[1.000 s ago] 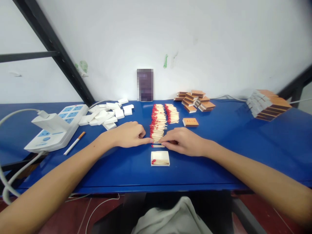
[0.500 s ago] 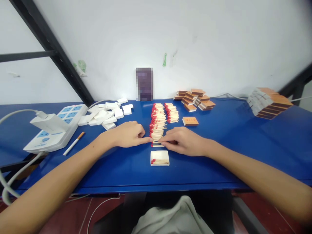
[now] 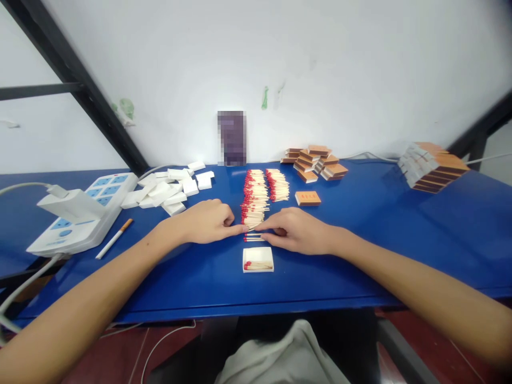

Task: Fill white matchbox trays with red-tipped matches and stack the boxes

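A long pile of red-headed matches point(image 3: 256, 193) runs down the middle of the blue table. My left hand point(image 3: 210, 221) rests left of its near end, one digit stretched to the match heads and the other fingers curled; nothing shows in it. From the right, my right hand point(image 3: 296, 230) reaches the stick ends, index finger and thumb apart. A few single matches point(image 3: 253, 238) lie in front of the pile, by the thumb tip. Just nearer to me sits an open white matchbox tray point(image 3: 258, 253) with several matches along its near side.
A smaller match pile point(image 3: 278, 185) lies alongside. White trays point(image 3: 162, 192), a cigarette point(image 3: 114, 239) and a power strip point(image 3: 86, 218) are left. Right are a single matchbox cover point(image 3: 308, 198), heaped covers point(image 3: 316, 160) and a stacked block point(image 3: 434, 166). A pixelated dark panel point(image 3: 232, 137) stands behind.
The view has shifted slightly, moving the scene a little left. My right thumb and index finger have parted more, and the single matches before the pile show more clearly.
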Demonstrator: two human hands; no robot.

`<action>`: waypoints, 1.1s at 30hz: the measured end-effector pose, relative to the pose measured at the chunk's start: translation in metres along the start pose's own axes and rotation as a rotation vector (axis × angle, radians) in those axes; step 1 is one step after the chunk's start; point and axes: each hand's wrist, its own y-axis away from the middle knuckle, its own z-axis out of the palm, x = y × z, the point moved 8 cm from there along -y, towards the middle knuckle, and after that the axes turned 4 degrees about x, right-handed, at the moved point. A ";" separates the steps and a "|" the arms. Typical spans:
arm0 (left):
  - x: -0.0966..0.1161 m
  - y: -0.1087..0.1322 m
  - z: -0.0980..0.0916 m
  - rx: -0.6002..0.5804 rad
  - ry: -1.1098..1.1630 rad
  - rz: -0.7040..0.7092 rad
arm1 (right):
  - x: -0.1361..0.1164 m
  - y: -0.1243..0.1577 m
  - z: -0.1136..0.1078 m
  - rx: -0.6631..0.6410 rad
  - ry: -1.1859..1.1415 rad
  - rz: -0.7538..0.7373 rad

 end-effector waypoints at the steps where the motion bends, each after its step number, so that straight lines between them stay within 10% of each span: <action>1: 0.000 0.000 0.000 0.005 0.002 -0.003 | 0.000 0.000 0.000 0.003 -0.014 0.008; 33: -0.001 0.001 0.003 -0.038 -0.021 -0.003 | 0.007 0.000 -0.006 0.103 -0.139 0.023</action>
